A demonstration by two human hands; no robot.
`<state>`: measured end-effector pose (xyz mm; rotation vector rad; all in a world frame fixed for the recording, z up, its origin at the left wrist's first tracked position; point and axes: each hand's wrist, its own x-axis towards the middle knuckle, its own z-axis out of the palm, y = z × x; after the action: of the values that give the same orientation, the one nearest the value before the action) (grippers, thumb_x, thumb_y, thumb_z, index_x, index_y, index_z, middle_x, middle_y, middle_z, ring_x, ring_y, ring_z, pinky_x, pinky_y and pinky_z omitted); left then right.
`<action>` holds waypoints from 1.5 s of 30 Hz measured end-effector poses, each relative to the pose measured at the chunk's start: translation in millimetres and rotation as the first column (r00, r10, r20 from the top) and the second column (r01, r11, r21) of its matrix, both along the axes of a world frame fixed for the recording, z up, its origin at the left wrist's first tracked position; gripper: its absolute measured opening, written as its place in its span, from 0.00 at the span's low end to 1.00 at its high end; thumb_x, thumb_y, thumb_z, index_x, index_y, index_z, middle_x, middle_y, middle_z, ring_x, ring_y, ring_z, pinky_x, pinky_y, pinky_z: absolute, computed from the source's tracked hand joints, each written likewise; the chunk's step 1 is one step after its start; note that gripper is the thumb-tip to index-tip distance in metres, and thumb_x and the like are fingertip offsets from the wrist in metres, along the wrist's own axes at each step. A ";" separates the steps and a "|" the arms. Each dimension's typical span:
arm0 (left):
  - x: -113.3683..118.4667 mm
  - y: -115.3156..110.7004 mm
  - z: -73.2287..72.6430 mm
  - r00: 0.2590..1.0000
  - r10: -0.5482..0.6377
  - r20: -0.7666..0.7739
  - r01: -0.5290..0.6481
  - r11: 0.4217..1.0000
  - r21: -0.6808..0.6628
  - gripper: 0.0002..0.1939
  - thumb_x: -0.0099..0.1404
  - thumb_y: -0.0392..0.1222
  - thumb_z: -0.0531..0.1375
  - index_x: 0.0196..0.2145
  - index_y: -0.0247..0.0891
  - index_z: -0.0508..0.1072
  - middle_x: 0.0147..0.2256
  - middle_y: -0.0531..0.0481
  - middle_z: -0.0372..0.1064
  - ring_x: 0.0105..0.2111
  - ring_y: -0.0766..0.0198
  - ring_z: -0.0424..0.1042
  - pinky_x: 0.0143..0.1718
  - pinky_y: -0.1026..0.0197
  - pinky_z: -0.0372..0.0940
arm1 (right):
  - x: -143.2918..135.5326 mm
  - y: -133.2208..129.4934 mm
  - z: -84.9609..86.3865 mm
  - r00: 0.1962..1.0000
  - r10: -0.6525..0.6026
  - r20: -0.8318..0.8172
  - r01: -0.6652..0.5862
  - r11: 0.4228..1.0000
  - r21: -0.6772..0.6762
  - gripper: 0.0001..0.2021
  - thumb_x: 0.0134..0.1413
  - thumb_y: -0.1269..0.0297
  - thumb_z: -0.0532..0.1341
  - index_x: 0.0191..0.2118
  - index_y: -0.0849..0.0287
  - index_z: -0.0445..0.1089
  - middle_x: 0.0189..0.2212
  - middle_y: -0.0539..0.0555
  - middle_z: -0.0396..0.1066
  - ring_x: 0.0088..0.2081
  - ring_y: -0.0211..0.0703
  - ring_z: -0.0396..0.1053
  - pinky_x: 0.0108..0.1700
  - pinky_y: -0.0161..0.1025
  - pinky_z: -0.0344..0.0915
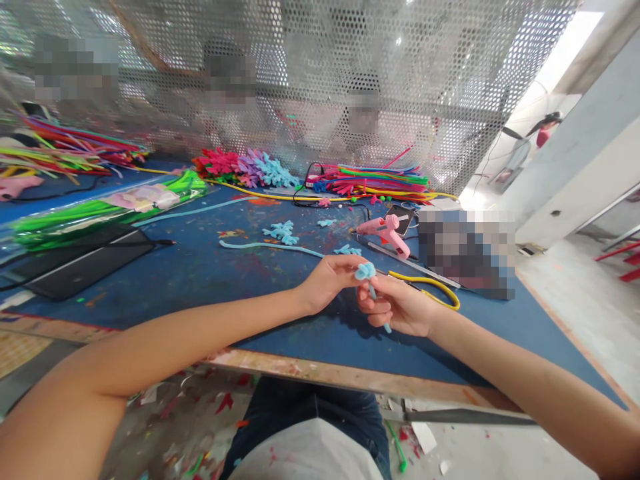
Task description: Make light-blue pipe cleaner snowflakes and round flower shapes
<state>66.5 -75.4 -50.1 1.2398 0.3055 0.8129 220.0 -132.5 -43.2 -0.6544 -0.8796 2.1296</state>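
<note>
Holding light-blue, fuzzy pipe-cleaner flower (365, 271) above blue, stained tabletop (190, 277); left hand (327, 280) pinching its petals, right hand (400, 303) clamped around its stem (373, 291), presumably for steadiness; pink plastic glue gun (380, 228) nearby, likely for reach.

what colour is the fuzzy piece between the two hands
The fuzzy piece is light blue, seen in the head view.

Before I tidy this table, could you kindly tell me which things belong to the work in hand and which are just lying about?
Likely in use:
- light-blue fuzzy piece between left hand and right hand
- loose light-blue pieces
- pink glue gun

Probably just lying about:
- black slab with cable
- wrapped green stems
- white scrap on the floor
</note>
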 end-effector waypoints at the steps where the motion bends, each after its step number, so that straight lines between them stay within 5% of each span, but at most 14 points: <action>1: 0.3 -0.6 1.1 1.000 -0.015 0.002 0.015 0.999 -0.031 0.10 0.50 0.42 0.66 0.29 0.35 0.74 0.28 0.52 0.68 0.21 0.71 0.65 0.26 0.65 0.63 | -0.7 0.0 0.3 1.000 -0.003 0.002 0.003 1.000 -0.006 0.11 0.51 0.59 0.61 0.30 0.65 0.68 0.21 0.49 0.61 0.18 0.25 0.48 0.19 0.25 0.48; 7: -3.0 5.1 9.1 0.992 0.024 0.127 0.006 0.973 -0.231 0.08 0.48 0.38 0.66 0.27 0.34 0.73 0.29 0.51 0.71 0.29 0.67 0.69 0.33 0.64 0.64 | 1.3 4.1 -1.5 0.988 -0.097 0.121 0.095 0.995 0.019 0.10 0.51 0.60 0.59 0.33 0.64 0.69 0.29 0.53 0.68 0.27 0.33 0.65 0.31 0.33 0.63; 13: -11.3 16.5 7.7 0.964 -0.202 0.174 0.259 0.864 -0.431 0.08 0.49 0.39 0.62 0.28 0.32 0.72 0.28 0.50 0.71 0.31 0.64 0.69 0.38 0.59 0.63 | 6.7 8.9 -4.8 0.909 -0.379 0.173 0.310 0.893 0.327 0.08 0.48 0.62 0.62 0.26 0.62 0.67 0.22 0.49 0.67 0.20 0.32 0.61 0.25 0.33 0.57; 18: -12.8 17.1 6.4 0.917 -0.356 0.179 0.397 0.783 -0.479 0.13 0.50 0.44 0.62 0.29 0.30 0.71 0.27 0.49 0.69 0.29 0.64 0.67 0.37 0.57 0.63 | 9.2 10.6 -4.2 0.848 -0.490 0.203 0.387 0.833 0.395 0.10 0.47 0.60 0.62 0.24 0.61 0.66 0.22 0.48 0.66 0.21 0.31 0.59 0.24 0.32 0.54; 27: -10.0 17.7 2.8 0.964 -0.259 0.061 0.253 0.821 -0.512 0.08 0.53 0.41 0.60 0.26 0.32 0.69 0.23 0.51 0.66 0.25 0.68 0.66 0.32 0.61 0.66 | 8.4 10.4 -2.0 0.817 -0.538 0.208 0.411 0.796 0.446 0.11 0.48 0.59 0.62 0.24 0.61 0.66 0.21 0.48 0.63 0.21 0.31 0.57 0.24 0.32 0.53; 36: -9.7 15.6 2.9 0.964 -0.264 -0.027 0.232 0.888 -0.397 0.09 0.50 0.39 0.63 0.29 0.31 0.70 0.23 0.52 0.64 0.24 0.71 0.65 0.30 0.64 0.67 | 5.9 5.3 -0.3 0.881 -0.429 0.202 0.280 0.814 0.508 0.09 0.49 0.60 0.62 0.35 0.59 0.67 0.24 0.48 0.65 0.21 0.31 0.60 0.24 0.33 0.56; 41: -10.2 14.0 4.8 0.962 -0.226 -0.149 0.179 0.944 -0.276 0.08 0.50 0.39 0.63 0.28 0.31 0.71 0.23 0.51 0.67 0.23 0.69 0.66 0.27 0.64 0.66 | 5.8 4.0 0.1 0.903 -0.383 0.195 0.244 0.830 0.502 0.10 0.50 0.58 0.61 0.33 0.60 0.66 0.26 0.50 0.68 0.22 0.32 0.63 0.25 0.34 0.60; 45: -14.6 14.4 10.9 0.923 -0.117 -0.367 0.124 0.992 -0.005 0.07 0.49 0.39 0.63 0.24 0.32 0.70 0.21 0.51 0.67 0.21 0.68 0.66 0.23 0.65 0.62 | 7.6 5.9 -2.4 0.880 -0.383 0.281 0.189 0.826 0.532 0.11 0.46 0.59 0.64 0.34 0.60 0.66 0.23 0.49 0.68 0.23 0.35 0.67 0.25 0.34 0.64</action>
<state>51.9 -61.0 -39.3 1.4126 0.5196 0.4742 227.5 -126.6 -45.6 -0.8750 -1.3750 1.4338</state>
